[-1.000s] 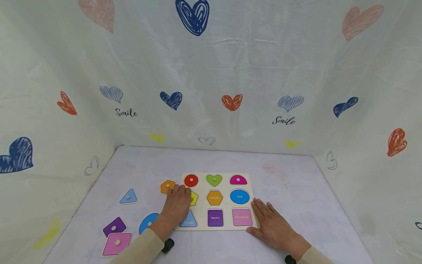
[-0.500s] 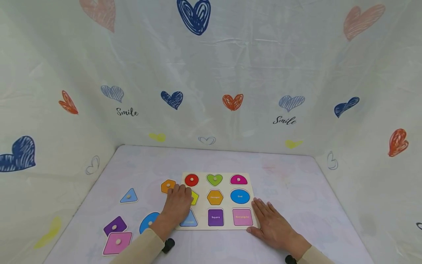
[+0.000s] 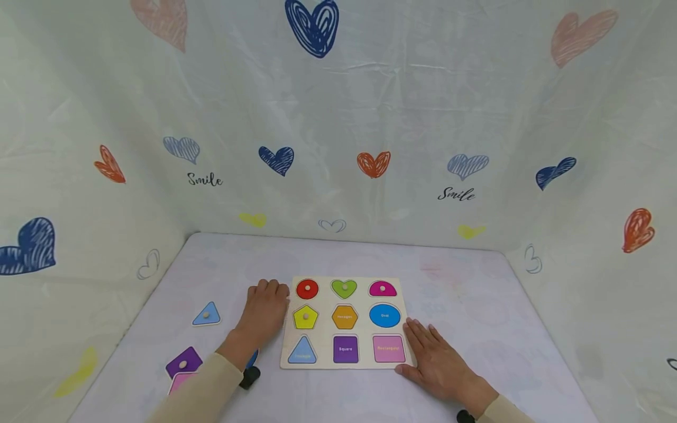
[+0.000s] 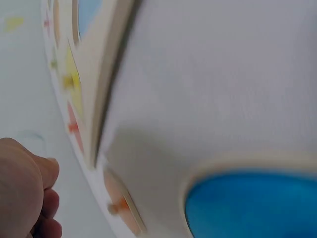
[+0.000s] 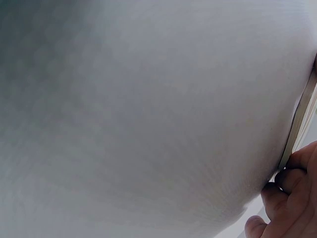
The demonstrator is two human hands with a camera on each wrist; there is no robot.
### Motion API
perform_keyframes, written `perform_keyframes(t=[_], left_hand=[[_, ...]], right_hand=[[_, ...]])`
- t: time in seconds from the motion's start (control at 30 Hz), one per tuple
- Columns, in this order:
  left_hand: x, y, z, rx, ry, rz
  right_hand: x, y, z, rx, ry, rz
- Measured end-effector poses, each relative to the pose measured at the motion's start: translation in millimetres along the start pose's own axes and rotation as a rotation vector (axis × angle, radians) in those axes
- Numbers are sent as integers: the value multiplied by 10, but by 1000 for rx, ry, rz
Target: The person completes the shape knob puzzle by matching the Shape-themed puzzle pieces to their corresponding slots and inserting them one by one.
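A wooden shape puzzle board (image 3: 325, 338) lies on the table. The red circle (image 3: 301, 288), green heart (image 3: 338, 286), magenta half circle (image 3: 376, 289) and yellow pentagon (image 3: 300, 318) sit in it with their knobs up. My left hand (image 3: 263, 311) is just left of the board, fingers loosely bent and holding nothing. It hides the orange hexagon piece in the head view; the left wrist view has that hexagon piece (image 4: 129, 210) on the table, apart from the fingers. With straight fingers, my right hand (image 3: 441, 361) rests against the board's right edge.
Left of the board lie a light blue triangle piece (image 3: 211, 311), a purple square piece (image 3: 182, 359) and a pink rectangle piece (image 3: 180, 382) overlapping it. The blue oval piece (image 4: 252, 208) is mostly behind my left wrist in the head view. A heart-printed curtain (image 3: 407, 117) surrounds the table.
My left hand has left the yellow pentagon and moved left, off the board to the orange hexagon. The pentagon now shows fully in its place. My right hand has stayed still.
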State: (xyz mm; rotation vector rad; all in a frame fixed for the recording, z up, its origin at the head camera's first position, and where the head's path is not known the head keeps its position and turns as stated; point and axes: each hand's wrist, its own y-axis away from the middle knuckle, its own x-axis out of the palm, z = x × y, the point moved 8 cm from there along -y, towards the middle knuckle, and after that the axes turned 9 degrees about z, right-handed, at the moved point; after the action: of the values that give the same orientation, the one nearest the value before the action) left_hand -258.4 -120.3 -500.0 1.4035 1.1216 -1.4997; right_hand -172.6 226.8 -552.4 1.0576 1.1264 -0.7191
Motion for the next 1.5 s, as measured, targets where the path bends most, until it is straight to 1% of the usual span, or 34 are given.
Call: perform_keyframes(t=[0.1, 0.2, 0.3, 0.4, 0.53, 0.93, 1.27, 1.5], left_hand=[[0, -26, 190, -15, -16, 4], [13, -39, 334, -34, -29, 20], [34, -38, 416, -49, -36, 34], [72, -29, 458, -61, -41, 48], [125, -23, 482, -68, -36, 63], [227, -65, 458, -39, -72, 109], [215, -60, 436, -37, -85, 83], [211, -58, 428, -34, -87, 78]], right_hand=[[0, 0, 2, 1, 4, 2], [1, -2, 5, 5, 7, 6], [3, -4, 8, 13, 6, 13], [3, -4, 12, 17, -3, 15], [4, -3, 14, 23, -3, 17], [6, -6, 3, 27, -6, 25], [6, -4, -5, 27, -11, 26], [5, -3, -7, 25, -23, 26]])
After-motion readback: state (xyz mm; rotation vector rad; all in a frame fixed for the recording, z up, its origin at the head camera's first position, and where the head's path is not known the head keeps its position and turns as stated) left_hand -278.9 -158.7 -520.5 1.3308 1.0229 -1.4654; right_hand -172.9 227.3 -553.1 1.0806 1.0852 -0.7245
